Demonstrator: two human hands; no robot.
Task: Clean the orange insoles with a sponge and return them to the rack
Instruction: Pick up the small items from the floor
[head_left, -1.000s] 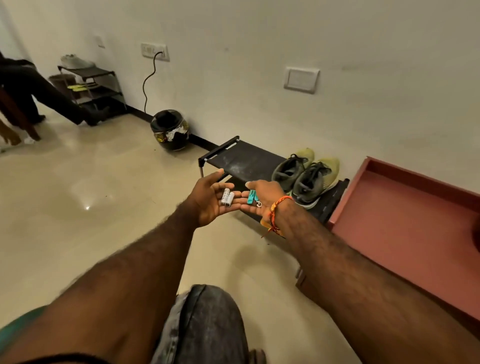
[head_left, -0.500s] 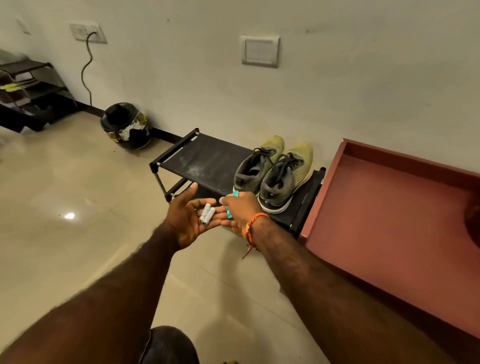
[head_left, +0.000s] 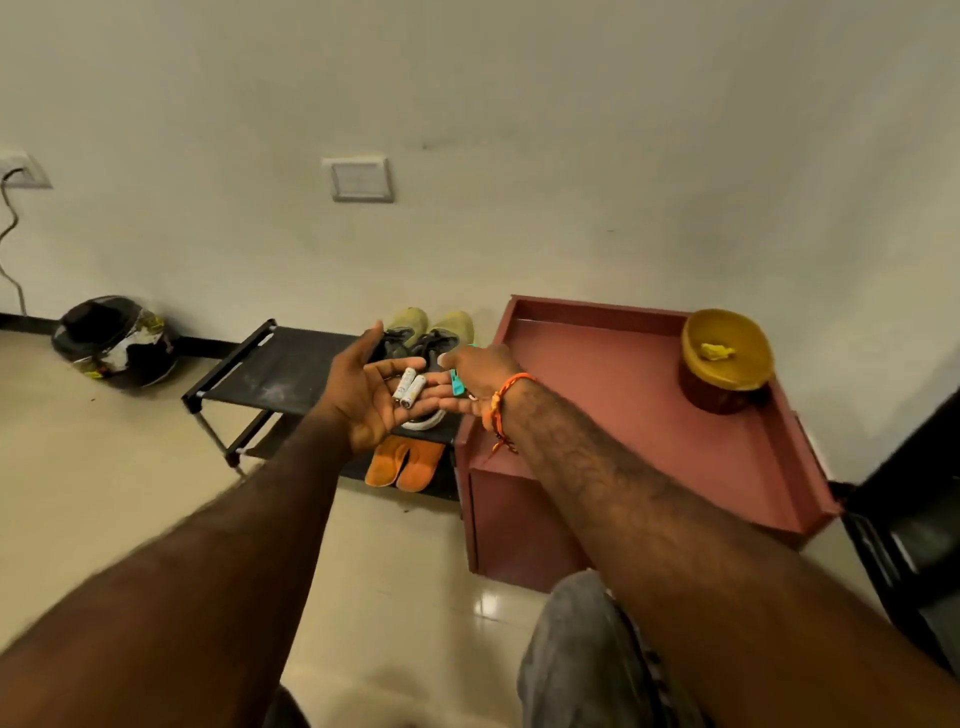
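Two orange insoles (head_left: 404, 463) lie side by side on the lower shelf of the black shoe rack (head_left: 270, 375), just below my hands. My left hand (head_left: 374, 395) is held palm up over the rack with two small white batteries (head_left: 409, 387) lying on it. Touching its fingertips, my right hand (head_left: 480, 375) holds a teal clip (head_left: 457, 387) under the thumb. A yellow lump, perhaps the sponge (head_left: 716, 352), sits in a yellow bowl (head_left: 727, 364) on the red cabinet.
A pair of grey-and-olive shoes (head_left: 434, 327) stands on the rack's top shelf, partly behind my hands. The red cabinet (head_left: 623, 415) with a raised rim adjoins the rack on the right. A black helmet (head_left: 115, 340) lies by the wall, and a dark chair (head_left: 914, 519) is at far right.
The view has swung right and tilted down, bringing the insoles and the bowl into sight. My hands have stayed together with the batteries and the clip.
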